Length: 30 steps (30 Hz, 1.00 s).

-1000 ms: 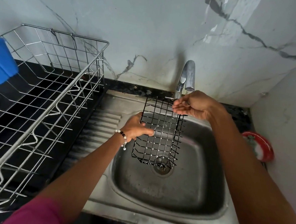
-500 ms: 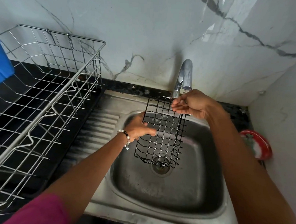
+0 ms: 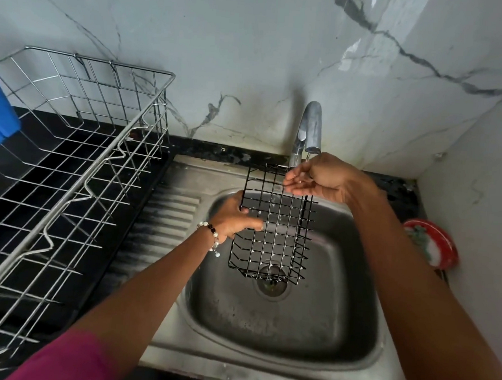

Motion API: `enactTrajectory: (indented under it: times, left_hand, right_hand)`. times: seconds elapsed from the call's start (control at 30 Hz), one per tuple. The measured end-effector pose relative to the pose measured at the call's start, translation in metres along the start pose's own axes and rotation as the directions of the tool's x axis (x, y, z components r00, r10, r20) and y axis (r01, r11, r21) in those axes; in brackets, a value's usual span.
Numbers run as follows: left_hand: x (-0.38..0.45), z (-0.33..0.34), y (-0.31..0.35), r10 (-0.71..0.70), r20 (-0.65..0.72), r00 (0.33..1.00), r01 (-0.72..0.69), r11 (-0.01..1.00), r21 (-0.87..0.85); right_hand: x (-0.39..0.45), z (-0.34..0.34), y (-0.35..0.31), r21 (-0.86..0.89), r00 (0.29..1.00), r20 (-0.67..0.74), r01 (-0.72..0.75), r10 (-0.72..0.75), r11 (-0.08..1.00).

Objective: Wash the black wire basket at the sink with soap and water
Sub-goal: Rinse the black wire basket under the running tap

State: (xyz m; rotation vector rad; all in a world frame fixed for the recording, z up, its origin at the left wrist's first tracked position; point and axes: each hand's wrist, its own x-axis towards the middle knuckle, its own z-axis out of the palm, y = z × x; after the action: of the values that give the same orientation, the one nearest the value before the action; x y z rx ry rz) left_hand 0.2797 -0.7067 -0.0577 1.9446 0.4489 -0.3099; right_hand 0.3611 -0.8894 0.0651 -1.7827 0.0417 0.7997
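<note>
A person holds a black wire basket (image 3: 272, 223) upright over the steel sink (image 3: 264, 337), its lower end hanging just above the drain (image 3: 272, 286). The left hand (image 3: 232, 218) (beaded bracelet at the wrist) is closed on the basket's left edge, while the right hand (image 3: 318, 179), fingers curled around the top wires, sits directly under the tap (image 3: 307, 131). A dish rack (image 3: 69, 161) stands left of the sink.
</note>
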Motion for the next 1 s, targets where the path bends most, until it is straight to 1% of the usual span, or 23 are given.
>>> enactTrajectory:
  times: [0.07,0.13,0.23,0.33,0.37,0.47,0.57,0.7,0.8,0.9,1.0]
  left_hand:
    - [0.001,-0.003,-0.002,-0.037,0.016,0.999,0.038,0.999,-0.034]
    - [0.003,-0.005,-0.005,-0.069,0.033,0.997,0.071,0.996,-0.061]
    - [0.007,-0.007,-0.007,-0.079,0.038,0.996,0.081,0.994,-0.069]
    - [0.008,-0.007,-0.009,-0.072,0.034,0.997,0.074,0.995,-0.07]
    - [0.009,-0.007,-0.01,-0.07,0.033,0.997,0.072,0.995,-0.069]
    - [0.011,-0.008,-0.013,-0.067,0.03,0.997,0.069,0.995,-0.071]
    - [0.011,-0.008,-0.014,-0.058,0.035,0.998,0.06,0.995,-0.076]
    - [0.009,-0.01,-0.015,-0.078,0.047,0.996,0.083,0.99,-0.113]
    - [0.007,-0.011,-0.014,-0.097,0.048,0.994,0.103,0.986,-0.129]
    - [0.004,-0.012,-0.013,-0.101,0.048,0.994,0.107,0.985,-0.139]
    - [0.003,-0.012,-0.012,-0.103,0.047,0.993,0.11,0.982,-0.154]
  right_hand:
    - [0.0,-0.004,0.002,-0.059,0.997,-0.072,0.0,-0.004,0.998]
    - [-0.001,-0.005,0.001,-0.052,0.999,-0.054,0.007,-0.01,0.999]
    - [-0.003,0.0,-0.001,-0.046,1.0,-0.004,0.005,-0.005,0.999]
    - [-0.002,0.002,0.0,-0.121,0.995,-0.102,-0.005,-0.007,0.993]
    - [-0.002,0.002,0.0,-0.131,0.994,-0.108,-0.007,-0.007,0.991]
    - [-0.003,0.005,-0.001,-0.071,0.999,-0.042,-0.023,0.021,0.997]
    - [-0.001,0.003,0.0,-0.107,0.992,-0.122,-0.024,0.011,0.994]
    - [-0.002,0.003,0.001,-0.095,0.997,-0.071,-0.034,0.027,0.995]
    - [-0.002,0.001,0.001,-0.132,0.99,-0.142,-0.025,0.006,0.991]
    - [-0.003,0.0,0.002,-0.087,0.995,-0.099,-0.027,0.018,0.996]
    - [-0.002,0.0,0.002,-0.133,0.983,-0.184,-0.022,-0.003,0.991]
